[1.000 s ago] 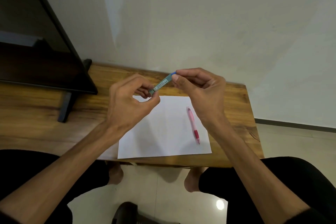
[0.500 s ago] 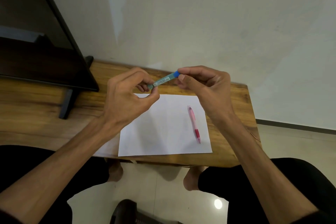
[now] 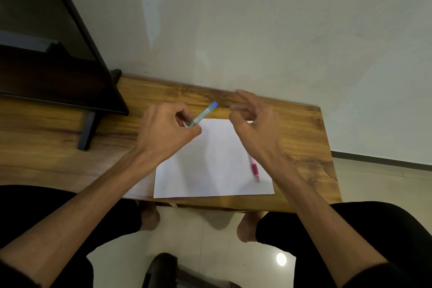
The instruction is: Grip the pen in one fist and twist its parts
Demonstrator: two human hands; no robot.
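Right hand (image 3: pixel 254 128) released tube (image 3: pixel 205 112); left hand (image 3: pixel 163 131) pinches it.

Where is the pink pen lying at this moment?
In the head view, the pink pen lies on the white sheet's right side, partly hidden under the right hand's wrist.

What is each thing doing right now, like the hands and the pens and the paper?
Left hand: fingers curled, pinching the blue tube's lower end.
Right hand: fingers loosely spread, blurred, holding nothing, apart from the tube.
Blue tube: held tilted above the table, blue cap on its upper end.
Pink pen: lying flat on the paper, partly hidden by the right wrist.
Paper: lying flat on the wooden table.
Screen: dark.
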